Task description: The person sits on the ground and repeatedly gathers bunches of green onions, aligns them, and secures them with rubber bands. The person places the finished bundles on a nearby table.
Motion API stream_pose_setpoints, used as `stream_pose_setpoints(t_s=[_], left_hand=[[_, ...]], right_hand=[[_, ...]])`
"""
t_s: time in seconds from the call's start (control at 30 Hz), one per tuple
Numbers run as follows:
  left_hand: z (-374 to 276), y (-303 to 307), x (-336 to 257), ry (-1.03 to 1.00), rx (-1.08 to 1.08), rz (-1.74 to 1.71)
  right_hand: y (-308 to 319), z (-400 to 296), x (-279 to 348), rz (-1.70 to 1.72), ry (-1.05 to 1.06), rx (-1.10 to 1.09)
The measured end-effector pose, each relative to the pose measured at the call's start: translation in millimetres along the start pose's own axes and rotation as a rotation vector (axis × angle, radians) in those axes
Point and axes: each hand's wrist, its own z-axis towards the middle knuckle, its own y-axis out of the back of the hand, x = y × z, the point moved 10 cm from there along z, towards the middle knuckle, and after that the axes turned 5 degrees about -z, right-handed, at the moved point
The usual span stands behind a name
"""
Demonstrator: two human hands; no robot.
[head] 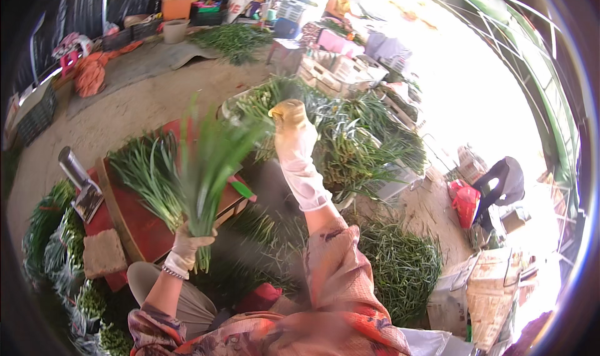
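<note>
My left hand, in a pale glove, grips the lower stalks of an upright bunch of long green leaves, likely garlic chives; their tips are motion-blurred. Another bunch lies just behind it on a red-topped low table. Stretched forward, my right hand wears a long pale glove with yellowed fingers. It is over the near-left side of a large heap of the same greens. Its fingers look curled, but whether they hold anything is hidden. A green-handled tool rests at the table's right edge.
A metal cylinder on a stand and a rough block occupy the table's left side. Tied bunches line the left. Loose leaves are piled at right, beside cartons. Another person sits beyond the crates.
</note>
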Motion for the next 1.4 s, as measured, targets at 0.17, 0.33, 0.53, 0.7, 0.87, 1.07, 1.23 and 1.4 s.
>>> stream_pose_setpoints(t_s=[0.17, 0.33, 0.53, 0.7, 0.87, 1.07, 1.23, 1.4], left_hand=[[-5, 26, -44, -0.163, -0.141, -0.179], [-16, 82, -84, -0.211, -0.232, -0.305], [-42, 170, -110, -0.073, -0.599, -0.330], [-30, 229, -66, 0.066, -0.667, -0.343], [11, 223, -20, 0.313, -0.817, -0.064], [53, 284, 26, 0.378, -1.010, 0.267], [44, 258, 3, 0.086, -1.191, 0.195], [52, 267, 4, 0.141, -1.012, 0.142]], right_hand=[[-39, -113, -52, -0.090, -0.225, 0.709], [-66, -338, -90, -0.279, 0.004, 1.412], [-63, -402, -22, -0.066, -0.078, 1.658], [-63, -436, -4, 0.058, -0.069, 1.585], [-60, -450, -9, 0.091, -0.119, 1.683], [-59, -479, -21, 0.125, -0.164, 1.747], [-53, -461, -22, 0.066, -0.157, 1.734], [-104, -337, -8, 0.377, -0.351, 0.931]])
